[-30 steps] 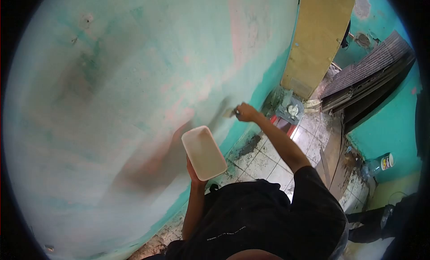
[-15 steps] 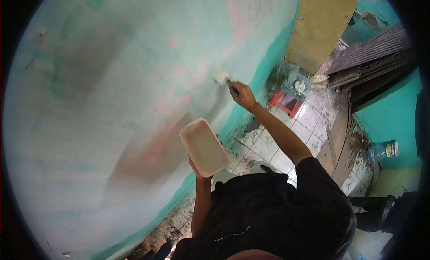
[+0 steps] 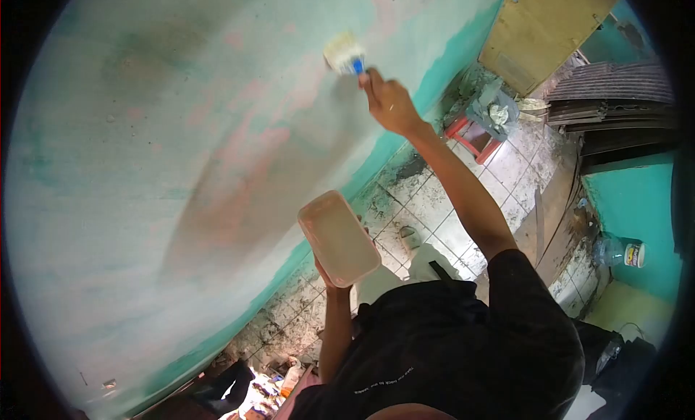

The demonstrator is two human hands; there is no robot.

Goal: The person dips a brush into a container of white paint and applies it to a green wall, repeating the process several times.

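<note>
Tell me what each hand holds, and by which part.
The right hand grips a brush by its handle; the left hand holds a container from underneath.

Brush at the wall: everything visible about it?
The brush has a broad, cream-white head that looks like bristles, slightly blurred, with a blue part beside the right grip, which hides most of the handle. It points up and left in the picture, head against or just off the patchy green-and-pink wall; which of the two can't be told.
</note>
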